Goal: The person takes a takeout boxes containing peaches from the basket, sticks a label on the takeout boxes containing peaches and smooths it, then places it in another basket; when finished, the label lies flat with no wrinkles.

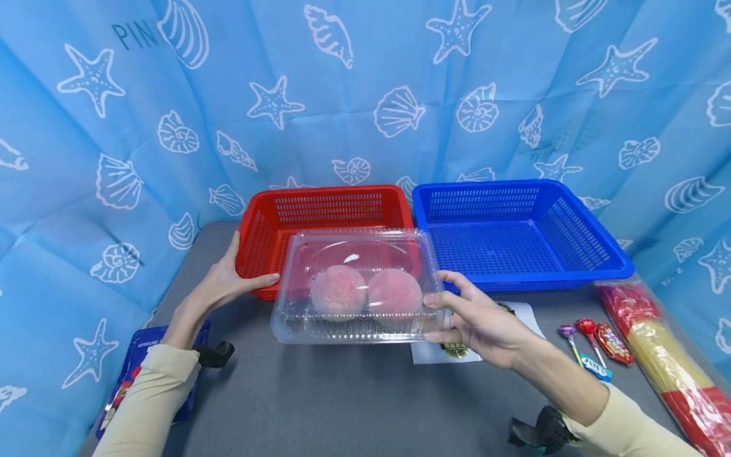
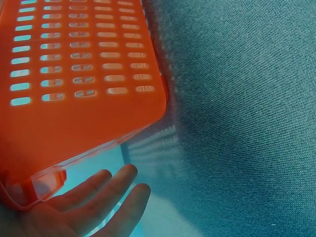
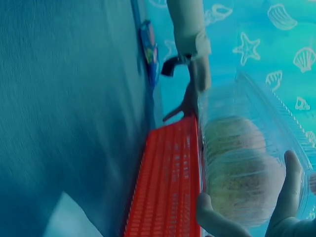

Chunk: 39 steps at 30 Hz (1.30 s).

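Two pink round fruits sit in a one-sided grip, above the red basket's near rim.
We see the right hand gripping the clear container at its right end, between thumb and fingers, with no hand supporting the opposite end. The left hand is spread wide at the basket's left front corner. As we judge it, the fruits' weight could twist the container out of that grip, or the thin-looking plastic could flex open, spilling them onto the counter. The container also overlaps the near rim in our view; we cannot tell whether they touch. Lowering it there might catch that edge and tip the basket, and a skewed entry might jam it.
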### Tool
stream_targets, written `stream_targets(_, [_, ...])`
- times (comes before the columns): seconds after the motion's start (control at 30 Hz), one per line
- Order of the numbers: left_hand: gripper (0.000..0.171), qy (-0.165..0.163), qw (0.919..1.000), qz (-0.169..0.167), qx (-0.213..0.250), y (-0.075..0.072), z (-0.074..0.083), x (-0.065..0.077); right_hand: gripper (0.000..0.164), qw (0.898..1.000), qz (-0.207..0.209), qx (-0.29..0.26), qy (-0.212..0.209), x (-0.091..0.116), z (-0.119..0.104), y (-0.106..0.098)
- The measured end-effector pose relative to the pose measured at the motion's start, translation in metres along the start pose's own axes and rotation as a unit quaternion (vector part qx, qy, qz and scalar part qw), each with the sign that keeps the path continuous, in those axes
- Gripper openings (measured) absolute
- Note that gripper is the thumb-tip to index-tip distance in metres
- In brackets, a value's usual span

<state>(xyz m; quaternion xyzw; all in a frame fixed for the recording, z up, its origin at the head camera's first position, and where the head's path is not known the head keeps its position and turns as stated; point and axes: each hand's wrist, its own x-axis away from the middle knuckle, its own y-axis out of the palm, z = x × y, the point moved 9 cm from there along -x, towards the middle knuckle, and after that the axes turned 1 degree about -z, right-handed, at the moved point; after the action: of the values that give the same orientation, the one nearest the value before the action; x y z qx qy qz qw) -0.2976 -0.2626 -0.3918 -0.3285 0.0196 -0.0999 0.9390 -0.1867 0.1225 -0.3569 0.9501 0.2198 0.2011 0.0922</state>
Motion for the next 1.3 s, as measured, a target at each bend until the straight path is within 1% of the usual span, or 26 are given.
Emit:
stream_targets(0.07, [0.110,0.002,1.0000,0.001,0.000,-0.001,0.000,0.000,0.064,1.000,-0.005,-0.002,0.000,0.004,0.006,0.002])
stream_targets(0.17, [0.111,-0.003,1.0000,0.002,-0.006,-0.001,-0.001,0.000,0.061,1.000,-0.019,-0.007,-0.005,0.010,0.015,0.005])
stream_targets(0.27, [0.111,-0.011,0.9998,0.002,-0.014,-0.002,-0.002,0.000,0.057,0.999,-0.040,-0.015,-0.005,0.015,0.026,0.008])
stream_targets(0.4, [0.111,-0.013,0.9998,0.003,-0.017,-0.001,-0.002,0.000,0.048,0.997,-0.069,-0.033,-0.002,0.020,0.044,0.014])
stream_targets(0.47, [0.111,-0.014,0.9998,0.004,-0.017,-0.001,-0.002,0.000,0.047,0.996,-0.078,-0.038,0.002,0.021,0.052,0.017])
stream_targets(0.6, [0.111,-0.018,0.9997,0.002,-0.016,0.000,-0.002,0.002,0.051,0.997,-0.068,-0.028,0.011,0.020,0.065,0.018])
stream_targets(0.67, [0.111,-0.020,0.9997,0.002,-0.016,0.000,-0.003,0.002,0.054,0.998,-0.061,-0.019,0.013,0.018,0.069,0.018])
stream_targets(0.77, [0.113,-0.022,0.9996,0.002,-0.016,0.000,-0.003,0.002,0.053,0.998,-0.053,-0.011,0.014,0.016,0.072,0.019])
stream_targets(0.87, [0.115,-0.024,0.9996,0.001,-0.015,-0.001,-0.004,0.002,0.053,0.998,-0.054,-0.013,0.010,0.014,0.073,0.021])
stream_targets(0.97, [0.116,-0.026,0.9996,0.000,-0.014,-0.001,-0.005,0.001,0.056,0.998,-0.054,-0.014,0.012,0.014,0.075,0.022])
stream_targets(1.17, [0.114,-0.033,0.9991,0.004,-0.027,-0.002,-0.007,0.001,0.064,0.998,-0.057,-0.014,0.028,0.014,0.085,0.024])
stream_targets(1.3, [0.116,-0.040,0.9986,0.004,-0.033,-0.002,-0.007,0.001,0.064,0.998,-0.051,-0.015,0.037,0.011,0.093,0.024])
